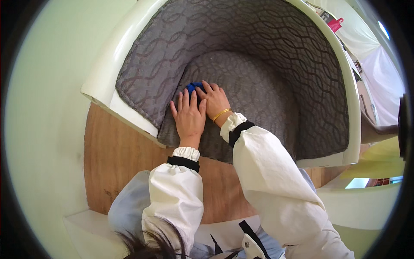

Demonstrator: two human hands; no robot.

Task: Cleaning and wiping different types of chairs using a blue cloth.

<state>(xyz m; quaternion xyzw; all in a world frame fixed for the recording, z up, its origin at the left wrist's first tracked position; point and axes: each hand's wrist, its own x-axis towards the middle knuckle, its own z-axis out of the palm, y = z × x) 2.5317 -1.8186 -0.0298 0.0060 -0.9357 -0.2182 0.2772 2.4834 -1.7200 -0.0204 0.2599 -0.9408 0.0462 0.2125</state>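
On the seat of a curved armchair with dark grey patterned upholstery (258, 94), both hands lie close together, backs up. A small crumpled blue cloth (191, 88) shows at the fingertips, partly hidden under the hands. My left hand (189, 118) is flat with its fingers spread, pointing away from me and reaching the near edge of the blue cloth. My right hand (215, 100), with gold bangles at the wrist, rests just to the right, its fingers slightly bent at the cloth's right side. Whether its fingers grip the cloth is not visible.
A glossy cream frame (351, 113) surrounds the upholstery. Wood-look flooring (129, 152) lies below the seat, and a pale green wall (48, 113) stands at the left. A red bag (335, 24) and white sheeting (381, 74) are at the upper right.
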